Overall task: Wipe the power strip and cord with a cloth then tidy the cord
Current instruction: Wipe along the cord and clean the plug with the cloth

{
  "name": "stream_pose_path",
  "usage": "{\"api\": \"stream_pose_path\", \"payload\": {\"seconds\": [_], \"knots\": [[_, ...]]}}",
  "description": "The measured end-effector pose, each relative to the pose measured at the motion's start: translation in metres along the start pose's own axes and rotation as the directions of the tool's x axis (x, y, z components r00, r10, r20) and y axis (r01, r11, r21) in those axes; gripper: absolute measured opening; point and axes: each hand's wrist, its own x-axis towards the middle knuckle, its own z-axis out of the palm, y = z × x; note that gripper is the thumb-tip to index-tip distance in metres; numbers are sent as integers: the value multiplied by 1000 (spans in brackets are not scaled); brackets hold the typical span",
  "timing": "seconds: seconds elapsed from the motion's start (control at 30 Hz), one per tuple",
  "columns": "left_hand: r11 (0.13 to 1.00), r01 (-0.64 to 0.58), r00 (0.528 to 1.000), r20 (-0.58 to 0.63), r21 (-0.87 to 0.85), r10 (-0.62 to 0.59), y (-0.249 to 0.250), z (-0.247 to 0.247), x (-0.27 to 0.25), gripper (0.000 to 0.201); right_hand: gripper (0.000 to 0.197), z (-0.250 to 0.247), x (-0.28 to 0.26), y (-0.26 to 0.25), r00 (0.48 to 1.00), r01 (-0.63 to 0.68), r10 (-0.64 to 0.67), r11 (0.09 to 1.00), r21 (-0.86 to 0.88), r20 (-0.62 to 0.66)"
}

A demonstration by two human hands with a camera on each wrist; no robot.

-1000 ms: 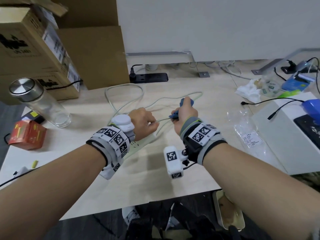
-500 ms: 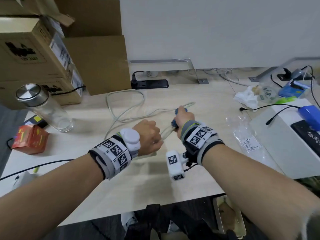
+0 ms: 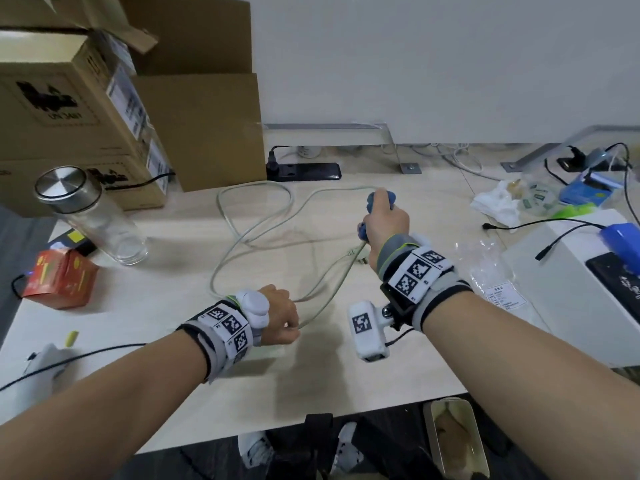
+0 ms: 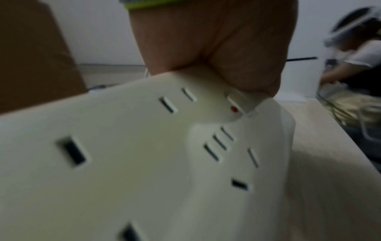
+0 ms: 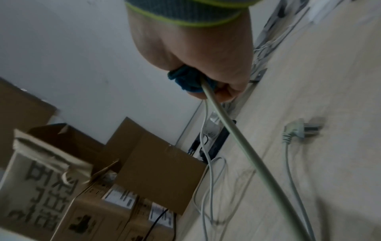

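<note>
My left hand [image 3: 280, 318] grips the cord end of the white power strip [image 4: 123, 154] near the table's front; in the head view the strip is hidden under my wrist. The grey-white cord [image 3: 325, 296] runs from that hand up to my right hand [image 3: 384, 220], which holds a blue cloth [image 3: 372, 202] wrapped round the cord [image 5: 237, 133]. Beyond the right hand the cord [image 3: 256, 216] lies in loose loops on the table. Its plug [image 5: 296, 128] lies flat on the tabletop [image 3: 311, 382] beside my right wrist.
Cardboard boxes [image 3: 104, 109] stand at the back left, with a glass bottle [image 3: 93, 216] and a red carton [image 3: 59, 278] in front. A black power strip [image 3: 304, 170] lies by the wall. A white device [image 3: 571, 289], plastic bag [image 3: 491, 268] and black cables fill the right side.
My right hand has slid with the cloth along the cord, away from me and to the right. My left hand has drawn back toward the table's front, stretching the cord between them.
</note>
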Motion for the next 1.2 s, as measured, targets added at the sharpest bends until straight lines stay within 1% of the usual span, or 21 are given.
{"api": "stream_pose_path", "payload": {"seconds": [0.07, 0.2, 0.3, 0.37, 0.4, 0.43, 0.47, 0.5, 0.53, 0.57, 0.6, 0.63, 0.67, 0.7, 0.73, 0.8, 0.87, 0.97, 1.03, 1.1, 1.2], "knots": [[998, 23, 996, -81, -60, -28, 2, 7, 3, 37, 23, 0, -7, -2, 998, 6, -5, 1000, -13, 63], [994, 11, 997, -76, -108, -19, 5, 7, 11, 39, 19, -9, -18, 7, 985, -22, 38, 995, -93, 167], [995, 36, 999, -6, -91, -37, -2, 12, 19, 39, 13, -15, -19, 16, 989, -62, 70, 996, -66, 129], [995, 60, 998, 25, -73, -59, 1, 10, 18, 35, 16, -17, -18, 22, 988, -97, 100, 995, -38, 115], [995, 61, 998, 26, -76, -59, 3, 9, 18, 29, 18, -18, -17, 25, 989, -107, 109, 994, -24, 104], [994, 61, 998, -4, -94, -62, 6, 9, 19, 32, 17, -18, -17, 27, 989, -112, 112, 994, -7, 96], [986, 57, 995, -67, -155, -68, 12, 8, 21, 44, 16, -16, -16, 28, 989, -115, 114, 993, 8, 92], [953, 33, 980, -177, -301, -90, 21, 5, 25, 51, 17, -15, -16, 29, 989, -118, 116, 993, 19, 87], [878, -28, 946, -296, -477, -131, 30, -2, 28, 50, 18, -13, -17, 30, 990, -118, 116, 993, 26, 79], [756, -113, 910, -373, -644, -182, 39, -10, 32, 42, 20, -10, -18, 30, 991, -118, 116, 993, 25, 70], [615, -188, 889, -399, -766, -225, 48, -19, 35, 35, 23, -9, -19, 30, 991, -117, 116, 993, 10, 66], [475, -240, 890, -387, -847, -241, 55, -28, 38, 30, 26, -8, -19, 30, 992, -114, 114, 993, -14, 59], [364, -259, 904, -358, -895, -235, 60, -38, 38, 24, 29, -6, -18, 29, 992, -114, 115, 993, -34, 47], [284, -258, 916, -328, -923, -233, 62, -44, 38, 18, 28, -6, -17, 28, 992, -118, 119, 992, -45, 38], [238, -255, 919, -312, -937, -241, 63, -48, 37, 16, 23, -5, -16, 26, 991, -128, 129, 991, -44, 31], [237, -289, 900, -348, -928, -262, 61, -47, 38, 24, 18, -4, -10, 23, 984, -176, 177, 983, -51, 18], [271, -326, 872, -398, -906, -285, 61, -43, 37, 29, 22, -3, -2, 21, 972, -235, 236, 971, -54, 15], [225, -325, 856, -387, -918, -343, 60, -43, 35, 34, 22, -3, 10, 15, 957, -289, 289, 957, -3, 25], [221, -313, 831, -379, -924, -407, 58, -50, 36, 35, 23, -6, 20, 7, 956, -290, 290, 957, 3, 55], [219, -302, 815, -371, -928, -446, 53, -50, 33, 40, 25, -13, 29, -3, 964, -263, 262, 964, 42, 37], [156, -266, 818, -309, -951, -485, 53, -34, 31, 46, 23, -42, 54, -30, 972, -224, 232, 960, 167, -31]]}}
